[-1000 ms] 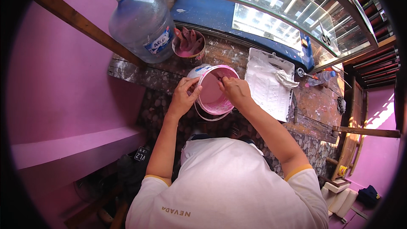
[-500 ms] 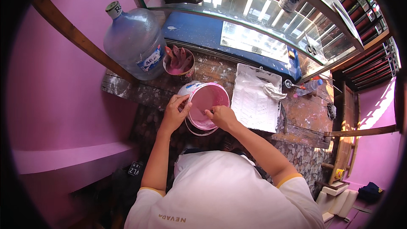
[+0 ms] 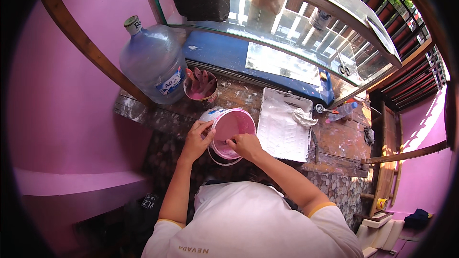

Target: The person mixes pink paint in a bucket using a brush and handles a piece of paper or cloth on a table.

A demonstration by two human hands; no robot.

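My left hand (image 3: 195, 141) grips the near-left rim of a white bucket (image 3: 211, 117), which holds pink paint (image 3: 228, 128) and has a wire handle hanging toward me. My right hand (image 3: 241, 145) reaches into the bucket's near right side, fingers closed around a small dark object at the paint; what it is I cannot make out. Right of the bucket lies a white paint tray (image 3: 277, 138) with a crumpled white cloth (image 3: 303, 118) on it. Behind the bucket, a pot (image 3: 204, 99) holds several pink-stained brushes (image 3: 198, 80).
A paint-spattered wooden table (image 3: 339, 148) carries a large water jug (image 3: 148, 57), a small bottle (image 3: 349, 111) and a glass display case (image 3: 282, 19) over a blue surface. A wooden post (image 3: 81, 38) stands at left; a bamboo frame (image 3: 388, 172) at right.
My right hand has moved down and leftward within the bucket, toward its near side. My left hand stays on the rim. My view has shifted, so the scene sits lower in the picture.
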